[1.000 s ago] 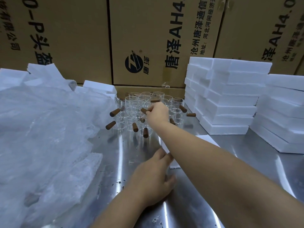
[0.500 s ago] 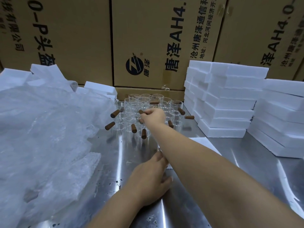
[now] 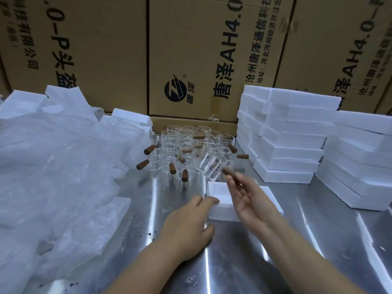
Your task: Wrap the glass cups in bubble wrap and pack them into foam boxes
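While the right hand [image 3: 252,200] hangs above the steel bench [image 3: 244,262], its fingers [image 3: 234,180] are pinched on the brown wooden handle [image 3: 231,174] of a glass cup [image 3: 212,166], which tilts in the air, blurred, its mouth turned up and to the left. Just under that hand sits an open foam box [image 3: 220,200], white, its hollow facing up. The left hand [image 3: 187,225] lies palm down on the bench, fingers together and lightly spread at the tips, with the fingertips touching the near left wall of that box; it grips nothing. Beyond the lifted cup stands the cluster of other glass cups [image 3: 182,149], upright and packed close, their brown handles sticking out at all angles. To the left a big heap of bubble wrap [image 3: 59,172] covers that end of the bench, with loose foam pieces [image 3: 61,96] poking out behind it. To the right are two stacks of foam boxes [image 3: 286,141], the nearer stack [image 3: 360,162] lower than the farther one. Brown cardboard cartons [image 3: 201,56] printed with dark lettering wall off the back.
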